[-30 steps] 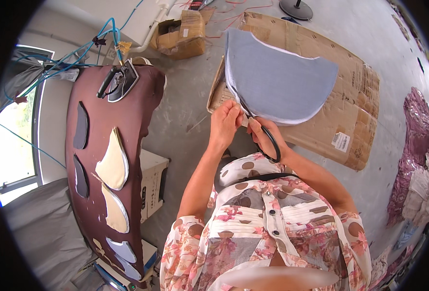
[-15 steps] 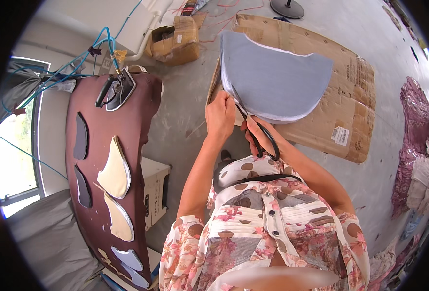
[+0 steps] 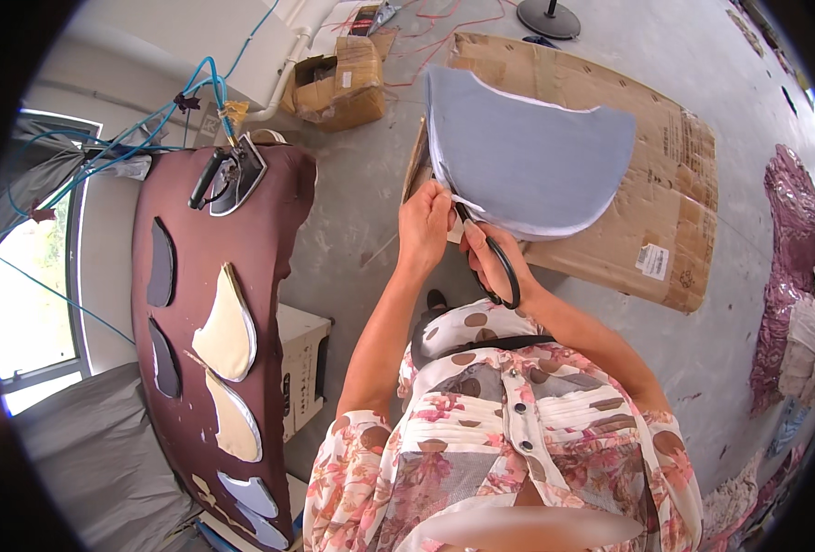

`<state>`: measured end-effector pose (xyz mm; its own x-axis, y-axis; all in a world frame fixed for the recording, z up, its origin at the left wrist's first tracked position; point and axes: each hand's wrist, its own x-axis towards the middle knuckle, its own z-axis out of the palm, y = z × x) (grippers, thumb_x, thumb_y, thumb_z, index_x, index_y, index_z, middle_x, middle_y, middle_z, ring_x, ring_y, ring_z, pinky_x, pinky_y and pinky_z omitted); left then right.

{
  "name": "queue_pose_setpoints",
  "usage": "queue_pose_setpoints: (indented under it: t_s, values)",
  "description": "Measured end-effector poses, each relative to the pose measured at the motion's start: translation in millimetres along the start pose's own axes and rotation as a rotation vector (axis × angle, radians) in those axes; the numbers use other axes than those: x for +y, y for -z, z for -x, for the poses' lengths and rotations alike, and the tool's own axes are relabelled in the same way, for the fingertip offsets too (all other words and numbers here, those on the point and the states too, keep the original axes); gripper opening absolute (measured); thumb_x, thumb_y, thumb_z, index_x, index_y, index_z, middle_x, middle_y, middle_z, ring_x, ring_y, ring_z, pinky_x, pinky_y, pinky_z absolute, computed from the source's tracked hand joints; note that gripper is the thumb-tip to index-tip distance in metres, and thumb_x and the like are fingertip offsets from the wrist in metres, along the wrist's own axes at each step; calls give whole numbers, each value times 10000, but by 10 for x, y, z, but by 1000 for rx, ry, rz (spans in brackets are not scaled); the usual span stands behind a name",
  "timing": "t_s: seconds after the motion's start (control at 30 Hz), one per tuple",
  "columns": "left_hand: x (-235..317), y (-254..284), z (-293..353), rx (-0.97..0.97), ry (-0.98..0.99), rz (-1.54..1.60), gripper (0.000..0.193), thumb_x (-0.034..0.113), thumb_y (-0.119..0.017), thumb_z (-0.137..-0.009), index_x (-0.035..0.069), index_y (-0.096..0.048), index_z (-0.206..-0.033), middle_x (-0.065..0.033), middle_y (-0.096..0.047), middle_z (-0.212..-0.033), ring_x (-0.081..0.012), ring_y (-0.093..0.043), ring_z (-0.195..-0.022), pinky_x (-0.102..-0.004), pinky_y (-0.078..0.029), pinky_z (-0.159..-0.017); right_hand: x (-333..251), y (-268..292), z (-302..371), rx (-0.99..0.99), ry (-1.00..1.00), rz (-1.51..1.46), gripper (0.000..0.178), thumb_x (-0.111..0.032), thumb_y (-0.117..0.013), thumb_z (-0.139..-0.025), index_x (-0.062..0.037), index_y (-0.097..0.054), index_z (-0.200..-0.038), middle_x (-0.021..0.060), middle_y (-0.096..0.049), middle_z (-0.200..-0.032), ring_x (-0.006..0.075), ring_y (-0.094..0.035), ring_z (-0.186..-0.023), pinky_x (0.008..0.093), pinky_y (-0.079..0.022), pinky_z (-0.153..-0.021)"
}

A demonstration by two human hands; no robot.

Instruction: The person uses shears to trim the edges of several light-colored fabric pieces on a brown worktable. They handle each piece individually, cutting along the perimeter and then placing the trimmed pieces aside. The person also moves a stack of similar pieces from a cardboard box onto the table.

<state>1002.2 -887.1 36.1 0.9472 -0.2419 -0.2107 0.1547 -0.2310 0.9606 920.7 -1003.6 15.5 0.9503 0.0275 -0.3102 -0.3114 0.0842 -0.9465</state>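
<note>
A curved blue-grey fabric piece (image 3: 531,152) with a white edge spreads out in front of me, over a flat cardboard sheet. At its lower left corner, my left hand (image 3: 426,225) pinches the white edge between closed fingers. My right hand (image 3: 492,253) grips a pair of scissors (image 3: 512,278) by the black loop handles, just right of my left hand. The scissors point up and left toward the fabric's edge. Most of their blades are hidden by the fabric and the white strip.
To the left stands a padded maroon ironing table (image 3: 205,239) with an iron (image 3: 232,179) and several cut fabric pieces (image 3: 226,322). The flat cardboard (image 3: 674,193) lies ahead on the floor; an open carton (image 3: 352,87) sits beyond. Plastic-wrapped garments (image 3: 785,267) are at right.
The scissors have moved down and their blades, visible along the fabric edge before, are now mostly covered. My left hand has shifted slightly right and down, still pinching the edge.
</note>
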Motion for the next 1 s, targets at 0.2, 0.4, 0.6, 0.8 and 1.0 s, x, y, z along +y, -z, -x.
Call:
queue_pose_setpoints:
  t_s: [0.2, 0.4, 0.6, 0.8, 1.0]
  values:
    - [53, -1, -12, 2, -24, 14, 243, 109, -457, -889, 11, -461, -666, -6, -453, -540, -71, -400, -502, -259, -358, -460, -232, -76, -159, -70, -56, -143, 607, -630, -291, -900, -55, -480, -866, -7, -438, -605, 76, -423, -447, 220, -328, -391]
    - [43, 31, -69, -72, -13, -4, 234, 115, -468, -869, 6, -470, -662, -7, -459, -538, -75, -412, -503, -258, -362, -472, -142, -61, -125, -12, -56, -220, 564, -585, -330, -917, -52, -477, -810, -25, -397, -540, 65, -357, -385, 217, -281, -359]
    - [25, 115, -173, -59, 59, -77, 259, 202, -465, -888, 47, -498, -684, 33, -437, -545, -50, -353, -494, -223, -297, -467, -93, -89, -68, 65, -85, -187, 513, -529, -418, -914, -37, -486, -789, -22, -375, -530, 70, -338, -380, 231, -288, -360]
    - [-42, 27, -323, 93, -247, -556, 312, 262, -460, -904, 1, -527, -747, -64, -502, -561, -115, -460, -522, -294, -366, -509, -66, -81, -60, 2, -76, -201, 580, -574, -391, -900, 0, -467, -856, 7, -395, -554, 102, -423, -399, 253, -366, -375]
    - [-184, 1, -400, 50, -289, -442, 241, 180, -451, -903, 2, -500, -748, -38, -480, -556, -97, -430, -519, -285, -366, -505, -137, 33, -139, -94, -106, -185, 708, -705, -294, -847, -24, -462, -943, 14, -439, -600, 123, -493, -424, 228, -370, -376]
